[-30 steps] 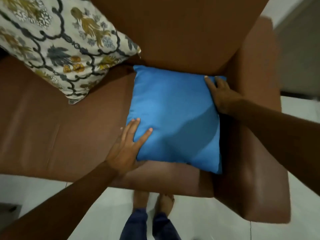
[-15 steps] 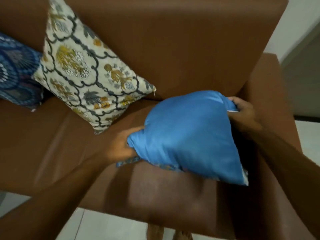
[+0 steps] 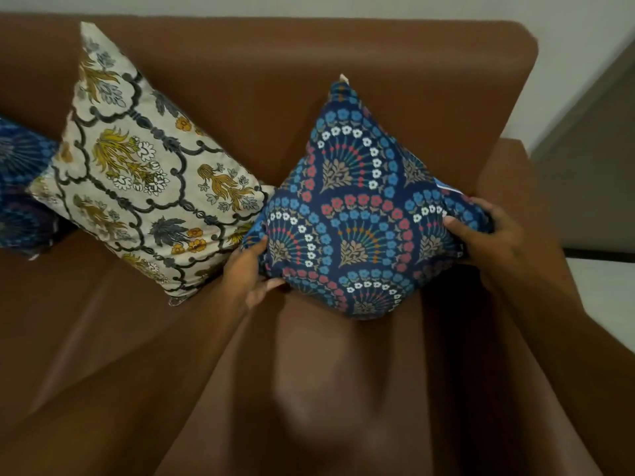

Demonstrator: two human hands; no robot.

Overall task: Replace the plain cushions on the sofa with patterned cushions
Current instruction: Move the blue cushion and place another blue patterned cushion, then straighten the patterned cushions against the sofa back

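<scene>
A navy cushion (image 3: pixel 357 207) with red, blue and white floral fans stands on one corner against the brown sofa's backrest (image 3: pixel 309 73), at the right end of the seat. My left hand (image 3: pixel 252 269) grips its lower left corner. My right hand (image 3: pixel 488 231) grips its right corner, where a strip of plain blue fabric shows. A cream cushion (image 3: pixel 144 173) with grey lattice and yellow flowers leans on the backrest just to its left, touching it.
Part of a dark blue patterned cushion (image 3: pixel 20 187) shows at the left edge. The sofa's right armrest (image 3: pixel 515 173) lies just beyond my right hand. A white wall and a grey doorway (image 3: pixel 598 166) are to the right.
The cushion lay flat with its plain blue side up. Both hands lifted it and turned it over, so its patterned navy side now faces me, standing against the backrest.
</scene>
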